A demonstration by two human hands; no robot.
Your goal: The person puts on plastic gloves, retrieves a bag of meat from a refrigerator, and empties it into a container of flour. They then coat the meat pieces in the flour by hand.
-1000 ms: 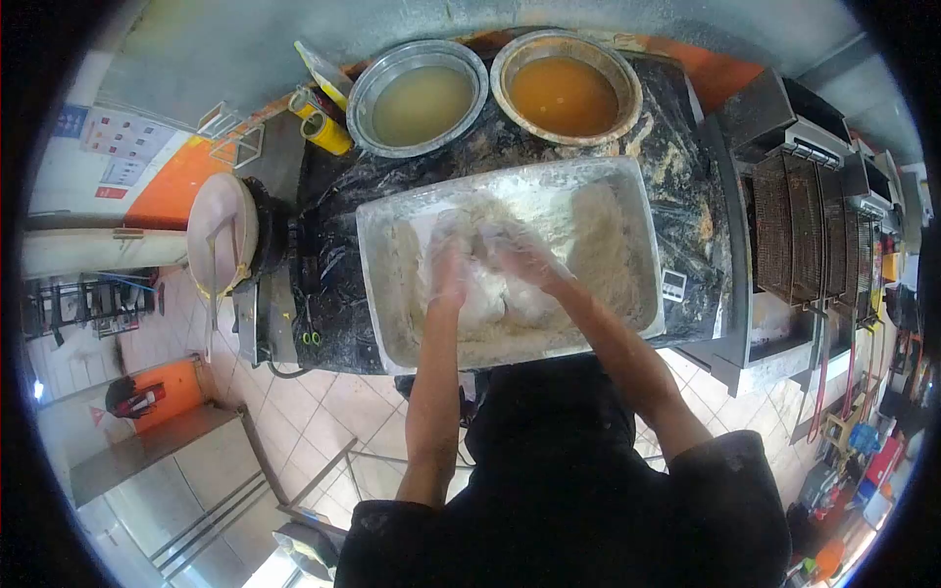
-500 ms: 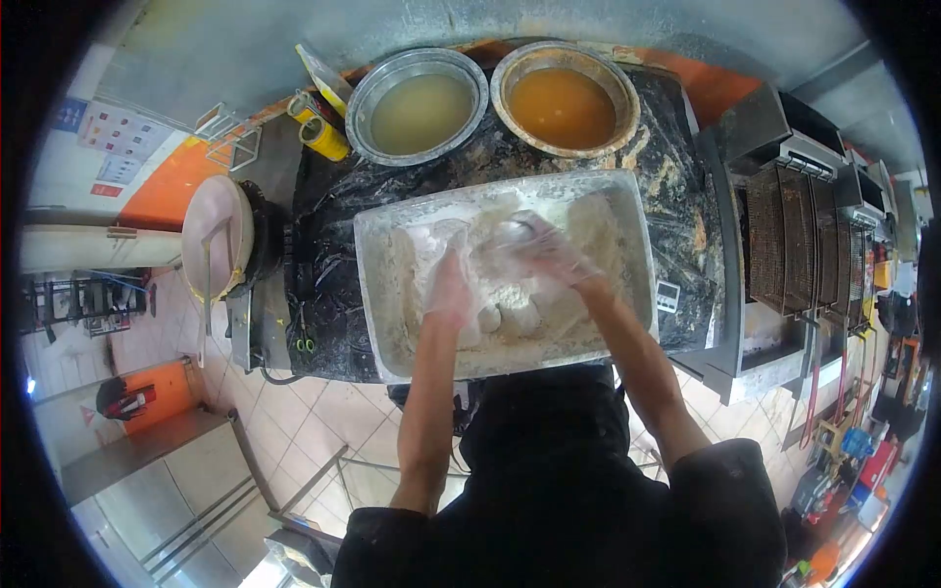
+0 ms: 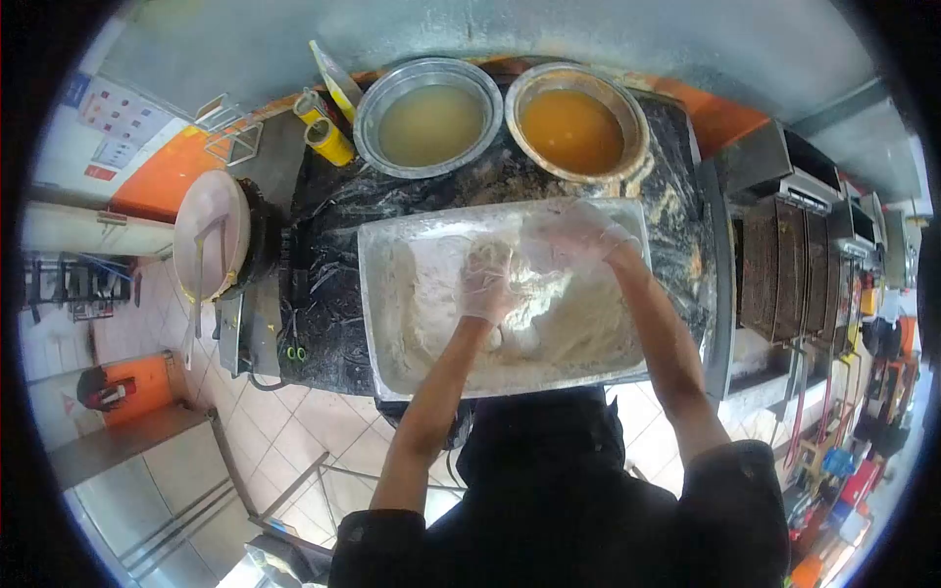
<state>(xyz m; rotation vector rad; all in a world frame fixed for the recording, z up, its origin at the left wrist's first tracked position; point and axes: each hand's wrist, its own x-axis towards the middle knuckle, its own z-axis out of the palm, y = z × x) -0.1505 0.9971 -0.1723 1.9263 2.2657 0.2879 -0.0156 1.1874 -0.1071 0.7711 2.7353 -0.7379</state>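
Note:
A large pale rectangular tub [image 3: 510, 387] holds white flour [image 3: 441, 323], heaped unevenly and caked along the walls. My left hand [image 3: 487, 286], in a clear plastic glove, is down in the flour left of the tub's middle. Its dusted fingers look curled, and what they close on is hidden by flour. Near the tub's far right side is my right hand [image 3: 583, 238], also gloved and smeared by motion, so its fingers cannot be made out. Floury lumps lie near the left wrist, their kind hidden by the coating.
Behind the tub stand a metal bowl of cloudy liquid [image 3: 431, 122] and a bowl of orange liquid [image 3: 571, 130]. Yellow cans [image 3: 329, 142] are beside them. Green-handled scissors [image 3: 294, 345] lie at left, near a big round pot [image 3: 211, 230]. Fryer baskets [image 3: 784, 269] are at right.
My left hand has moved right within the tub. The right hand has shifted right and toward the far wall. Flour between them is disturbed, and the camera view has tilted slightly.

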